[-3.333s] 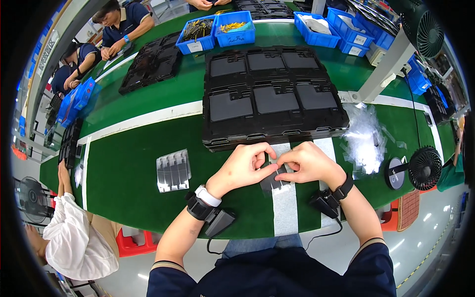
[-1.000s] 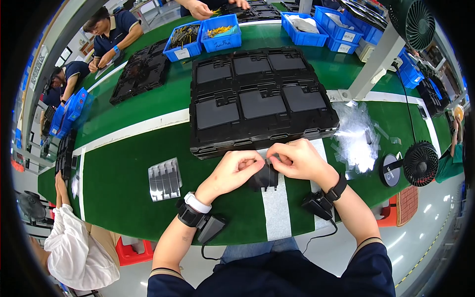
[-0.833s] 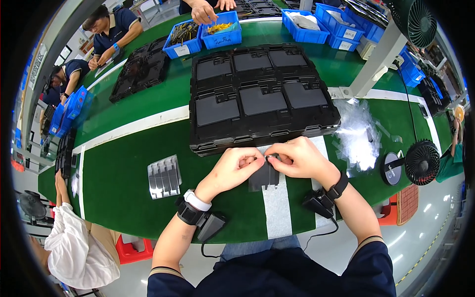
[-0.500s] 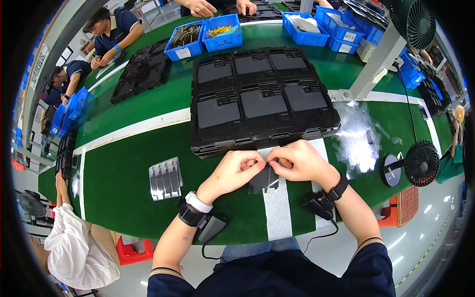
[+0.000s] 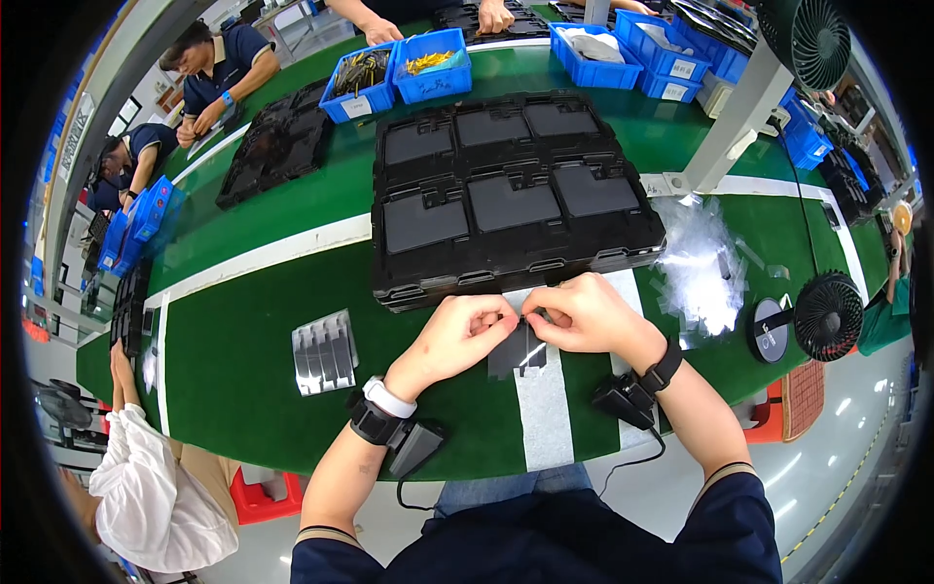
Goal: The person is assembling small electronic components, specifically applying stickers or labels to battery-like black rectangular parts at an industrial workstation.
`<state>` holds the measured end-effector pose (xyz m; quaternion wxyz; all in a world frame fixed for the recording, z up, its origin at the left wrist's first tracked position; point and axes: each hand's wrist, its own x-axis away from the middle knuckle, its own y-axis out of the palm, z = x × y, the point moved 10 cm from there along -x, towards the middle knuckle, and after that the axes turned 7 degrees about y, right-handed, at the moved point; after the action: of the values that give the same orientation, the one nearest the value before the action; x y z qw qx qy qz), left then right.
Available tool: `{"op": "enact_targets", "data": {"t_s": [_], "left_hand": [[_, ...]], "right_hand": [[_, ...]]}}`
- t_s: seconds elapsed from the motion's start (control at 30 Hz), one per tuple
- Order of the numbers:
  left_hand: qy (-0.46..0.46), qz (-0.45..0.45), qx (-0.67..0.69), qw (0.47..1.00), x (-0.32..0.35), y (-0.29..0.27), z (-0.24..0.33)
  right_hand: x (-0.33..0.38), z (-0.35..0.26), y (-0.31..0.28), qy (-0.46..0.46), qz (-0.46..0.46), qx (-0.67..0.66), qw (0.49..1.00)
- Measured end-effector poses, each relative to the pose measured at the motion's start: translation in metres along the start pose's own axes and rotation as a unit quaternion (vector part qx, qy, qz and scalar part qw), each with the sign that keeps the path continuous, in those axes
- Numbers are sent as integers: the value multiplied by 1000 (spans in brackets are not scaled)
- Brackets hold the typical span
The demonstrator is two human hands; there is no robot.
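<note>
My left hand and my right hand meet just in front of a large black tray with grey panels in its recesses. Thumb and forefinger are pinched together on each hand, fingertips nearly touching. Between them is the upper edge of a small dark sheet with clear film at its edges, lying over a white strip on the green table. The fingers partly cover that sheet. Left of my left hand lies a stack of clear film bearing several dark strips.
Clear film scraps are heaped at the right, beside a small black fan. A metal post rises behind them. Blue bins stand beyond the tray, where a co-worker's hands show. Another black tray sits far left.
My hands stay pinched at the dark sheet with barely any movement. Across the table, a co-worker's hand has come lower, nearer the blue bins.
</note>
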<state>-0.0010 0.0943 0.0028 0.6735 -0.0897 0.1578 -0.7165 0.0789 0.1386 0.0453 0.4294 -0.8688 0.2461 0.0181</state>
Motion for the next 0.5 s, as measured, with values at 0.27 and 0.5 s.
{"op": "enact_targets", "data": {"t_s": [0.27,0.5], "left_hand": [[-16,-6,-12,1000,0,0,-2],[-14,-4,-16,1000,0,0,-2]], "right_hand": [[0,1,0,10,-5,-6,1000],[0,0,1,4,-1,5,1000]]}}
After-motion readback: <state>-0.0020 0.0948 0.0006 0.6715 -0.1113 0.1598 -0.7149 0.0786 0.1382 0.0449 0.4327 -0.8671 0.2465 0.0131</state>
